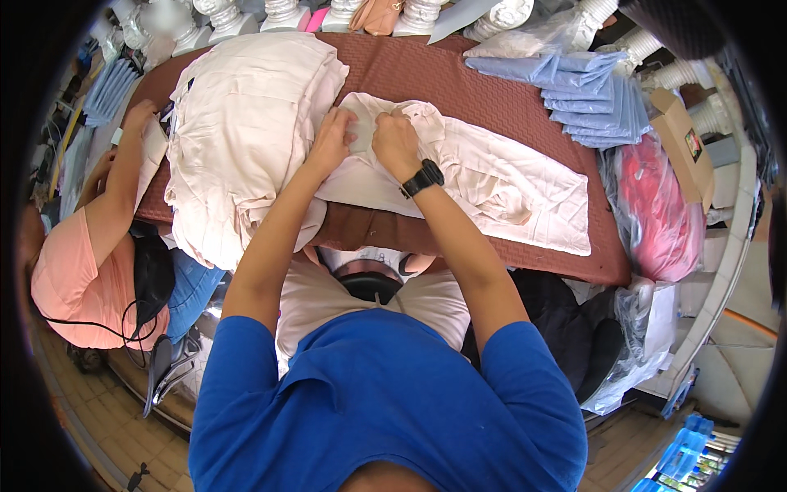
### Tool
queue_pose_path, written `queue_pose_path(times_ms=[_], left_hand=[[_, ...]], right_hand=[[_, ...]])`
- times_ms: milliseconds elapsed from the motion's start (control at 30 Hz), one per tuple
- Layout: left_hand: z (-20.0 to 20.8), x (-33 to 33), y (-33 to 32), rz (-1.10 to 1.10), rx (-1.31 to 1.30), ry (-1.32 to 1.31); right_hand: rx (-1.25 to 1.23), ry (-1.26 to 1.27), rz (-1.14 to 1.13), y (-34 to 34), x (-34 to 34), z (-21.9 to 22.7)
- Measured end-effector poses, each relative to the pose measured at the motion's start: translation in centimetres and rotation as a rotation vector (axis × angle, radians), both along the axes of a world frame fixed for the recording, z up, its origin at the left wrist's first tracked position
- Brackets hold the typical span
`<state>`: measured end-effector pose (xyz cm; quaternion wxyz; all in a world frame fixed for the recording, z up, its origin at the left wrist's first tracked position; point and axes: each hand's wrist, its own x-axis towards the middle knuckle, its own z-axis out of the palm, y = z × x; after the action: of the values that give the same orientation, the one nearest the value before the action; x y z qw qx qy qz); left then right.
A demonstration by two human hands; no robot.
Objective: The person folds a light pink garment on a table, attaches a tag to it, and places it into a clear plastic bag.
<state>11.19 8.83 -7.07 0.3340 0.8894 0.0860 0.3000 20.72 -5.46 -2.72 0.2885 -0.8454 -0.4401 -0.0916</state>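
Cream garment [516, 176] on brown counter [393, 70], right hand [397, 143] gripping it, left hand [332, 139] bent, its grip unclear, cloth pile [250, 123] alongside

Clothing, one person:
A plain blue T-shirt [385, 394] is covering the torso, short sleeves [537, 369] included; off-white trousers [438, 305] are showing below; a black wristwatch [425, 177] is circling the right wrist.
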Motion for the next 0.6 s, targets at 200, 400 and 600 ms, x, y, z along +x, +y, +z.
queue_pose_path(times_ms=[200, 400, 600], left_hand=[[1.4, -0.3, -0.9, 0.135, -0.176, 0.033], [1.2, -0.1, 0.0, 0.092, -0.187, 0.085], [1.3, 0.9, 0.4, 0.089, -0.123, 0.200]], right_hand=[[-0.087, 0.266, 0.320, -3.4, -3.8, 2.9], [0.036, 0.010, -0.065, -4.6, 3.0, 2.1], [-0.015, 0.076, 0.049, -6.1, 4.1, -0.1]])
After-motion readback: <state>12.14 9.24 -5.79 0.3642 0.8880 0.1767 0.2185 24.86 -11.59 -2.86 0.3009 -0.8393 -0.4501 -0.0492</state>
